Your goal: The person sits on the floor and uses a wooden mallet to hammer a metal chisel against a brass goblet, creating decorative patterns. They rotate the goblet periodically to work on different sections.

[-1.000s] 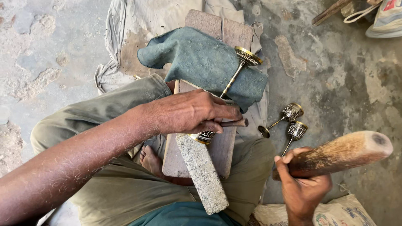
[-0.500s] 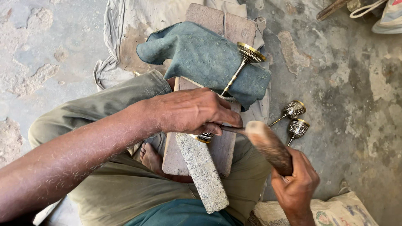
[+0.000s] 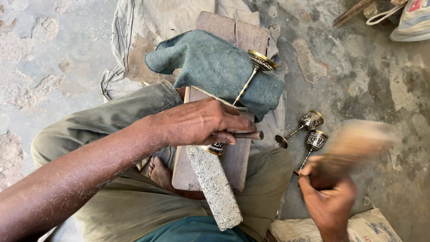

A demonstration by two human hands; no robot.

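Left hand [image 3: 201, 123] gripped a small punch [image 3: 248, 135], pinning an engraved brass goblet [image 3: 218, 147] on the wooden board [image 3: 237, 159] for steady striking; right hand [image 3: 329, 201], right of the board, clenched a blurred wooden mallet [image 3: 354, 143]; two goblets [image 3: 311, 130] lay beside the board.

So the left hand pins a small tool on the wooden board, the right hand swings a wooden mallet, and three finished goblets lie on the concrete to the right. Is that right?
Not quite. The head view shows two goblets on the concrete, not three; a third goblet lies on the blue cloth. The rest holds: the left hand pins a small tool on the wooden board, and the right hand swings a blurred wooden mallet.
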